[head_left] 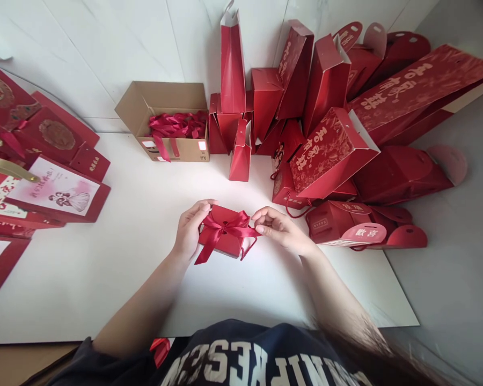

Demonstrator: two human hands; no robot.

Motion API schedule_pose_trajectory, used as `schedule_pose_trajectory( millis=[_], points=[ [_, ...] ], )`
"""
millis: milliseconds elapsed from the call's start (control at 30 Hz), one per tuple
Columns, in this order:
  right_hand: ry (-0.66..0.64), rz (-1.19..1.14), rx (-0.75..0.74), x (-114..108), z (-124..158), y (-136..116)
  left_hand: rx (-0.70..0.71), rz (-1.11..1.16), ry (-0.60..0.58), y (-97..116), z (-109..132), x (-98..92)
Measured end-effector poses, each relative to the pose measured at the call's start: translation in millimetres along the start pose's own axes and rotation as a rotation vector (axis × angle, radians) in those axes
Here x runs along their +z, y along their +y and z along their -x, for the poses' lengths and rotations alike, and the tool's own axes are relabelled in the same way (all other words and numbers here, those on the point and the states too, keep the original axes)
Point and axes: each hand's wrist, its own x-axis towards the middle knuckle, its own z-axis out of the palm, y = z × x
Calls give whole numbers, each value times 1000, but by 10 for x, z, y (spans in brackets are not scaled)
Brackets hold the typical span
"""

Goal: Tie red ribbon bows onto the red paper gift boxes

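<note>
A small red gift box [230, 245] is in front of me over the white table, with a red cord handle at its lower right. Tied across its top is a shiny red ribbon bow [224, 229], one tail hanging down to the left and one reaching right. My left hand [191, 228] grips the box's left side, thumb on the upper corner. On the right, my right hand [279, 228] pinches the bow's right tail between thumb and fingers.
A cardboard box [181, 149] of loose red ribbon [177, 126] stands at the back. Red gift boxes [334, 155] crowd the right and back, some stacked. More red boxes and bags [60, 182] fill the left of the white table [116, 257]. A grey wall [446, 268] borders the right.
</note>
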Motion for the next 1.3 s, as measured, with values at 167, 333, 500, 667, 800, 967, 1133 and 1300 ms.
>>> schedule_pose_trajectory(
  millis=[167,333,500,667,800,967,1133,1300],
  points=[
    [10,-9,-2,-40,19,2,66,-97,44,9,-53,-80],
    [-32,28,1,-53,-3,79,162,-241,9,-12,-117,-182],
    [59,220,-7,-54,-21,123,179,-312,-186,122,-178,-431],
    [-37,325,-97,0,-3,126,64,-635,-668,382,-211,-852],
    [-101,479,-164,141,-36,255,-11,-796,-696,326,-151,-811],
    [24,526,-265,317,-190,522,-11,-649,-661,65,-149,-558],
    [48,476,-319,248,-433,676,125,-645,-549,-69,-319,-626],
    [6,500,-401,94,-621,639,293,-623,-301,-186,-451,-660]
  ],
)
